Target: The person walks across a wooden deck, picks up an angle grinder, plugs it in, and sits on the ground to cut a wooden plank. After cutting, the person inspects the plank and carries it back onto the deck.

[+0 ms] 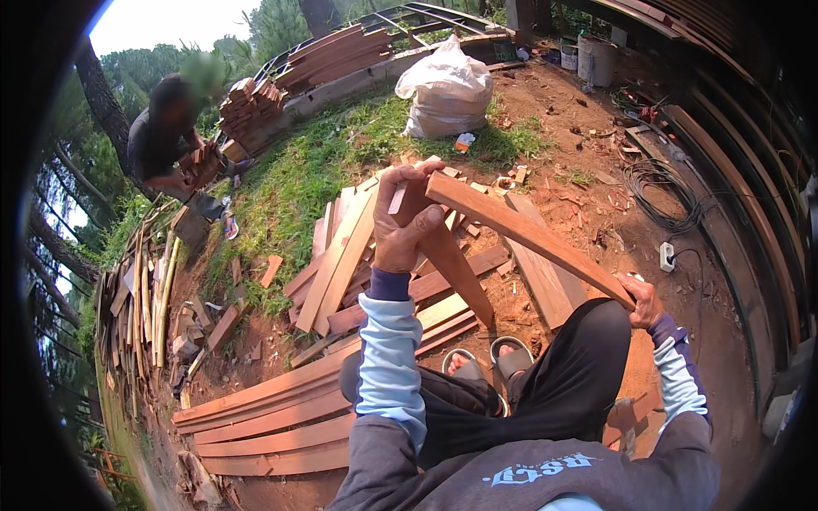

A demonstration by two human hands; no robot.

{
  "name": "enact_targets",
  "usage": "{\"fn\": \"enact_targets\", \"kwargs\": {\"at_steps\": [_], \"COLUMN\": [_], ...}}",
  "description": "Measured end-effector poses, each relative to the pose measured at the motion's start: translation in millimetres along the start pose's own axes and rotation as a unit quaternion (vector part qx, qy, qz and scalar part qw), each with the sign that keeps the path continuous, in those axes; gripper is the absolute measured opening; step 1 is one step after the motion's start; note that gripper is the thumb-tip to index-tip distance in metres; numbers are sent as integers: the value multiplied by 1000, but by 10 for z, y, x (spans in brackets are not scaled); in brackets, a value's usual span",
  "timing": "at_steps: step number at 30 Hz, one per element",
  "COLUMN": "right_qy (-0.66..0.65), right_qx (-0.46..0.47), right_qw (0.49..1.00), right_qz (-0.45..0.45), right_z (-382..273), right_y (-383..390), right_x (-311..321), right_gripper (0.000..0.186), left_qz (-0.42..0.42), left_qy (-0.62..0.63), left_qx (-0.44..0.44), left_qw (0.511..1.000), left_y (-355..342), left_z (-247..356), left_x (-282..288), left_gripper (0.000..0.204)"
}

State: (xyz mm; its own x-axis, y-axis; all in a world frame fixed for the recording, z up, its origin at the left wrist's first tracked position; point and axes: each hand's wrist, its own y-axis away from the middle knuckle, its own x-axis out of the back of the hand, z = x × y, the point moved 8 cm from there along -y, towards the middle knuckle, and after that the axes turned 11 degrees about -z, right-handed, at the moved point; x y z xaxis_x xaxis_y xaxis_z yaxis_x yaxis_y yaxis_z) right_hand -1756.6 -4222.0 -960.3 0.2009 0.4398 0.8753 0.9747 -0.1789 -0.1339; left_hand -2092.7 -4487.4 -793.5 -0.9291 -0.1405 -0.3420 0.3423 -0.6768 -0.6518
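Note:
My left hand (399, 234) is raised in front of me, closed around the upper part of a short reddish-brown wooden board (460, 272) that slants down toward my feet. My right hand (645, 302) grips the near end of a longer wooden plank (528, 232) beside my raised knee. From there the plank rises to the left, its far end close to my left fingers. Whether those fingers also touch that end, I cannot tell. Loose boards (345, 255) lie in a pile on the ground beyond my left forearm.
Long planks (273, 417) lie at my lower left. Farther off stands a white sack (447, 89) on grass. On the right are a coiled cable (660, 196) and a white power socket (666, 256). Another person (175, 136) at the far left bends over, holding wood pieces.

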Motion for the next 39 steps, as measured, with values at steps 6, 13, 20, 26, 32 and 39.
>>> {"fn": "enact_targets", "kwargs": {"at_steps": [6,13,20,26,32,39], "right_qy": [-45,4,113,145,107,30], "right_qx": [-17,24,48,33,35,8], "right_qw": [998,999,987,981,991,998], "right_qz": [-42,28,102,122,79,47], "right_z": [89,53,21,69,120,187], "right_y": [-66,-56,-83,-8,70,76], "right_x": [-160,-48,245,361,160,18], "right_gripper": [59,65,67,60,62,58], "left_qz": [67,119,132,87,155,119], "left_qy": [-90,-106,-112,-87,-127,-122], "left_qx": [-42,-52,-39,6,-44,-31], "left_qw": [993,986,984,992,979,985], "left_y": [46,72,140,102,206,178], "left_z": [2,-36,80,50,-23,-83], "left_x": [71,78,59,-23,60,20], "left_gripper": [36,32,53,67,65,73]}}
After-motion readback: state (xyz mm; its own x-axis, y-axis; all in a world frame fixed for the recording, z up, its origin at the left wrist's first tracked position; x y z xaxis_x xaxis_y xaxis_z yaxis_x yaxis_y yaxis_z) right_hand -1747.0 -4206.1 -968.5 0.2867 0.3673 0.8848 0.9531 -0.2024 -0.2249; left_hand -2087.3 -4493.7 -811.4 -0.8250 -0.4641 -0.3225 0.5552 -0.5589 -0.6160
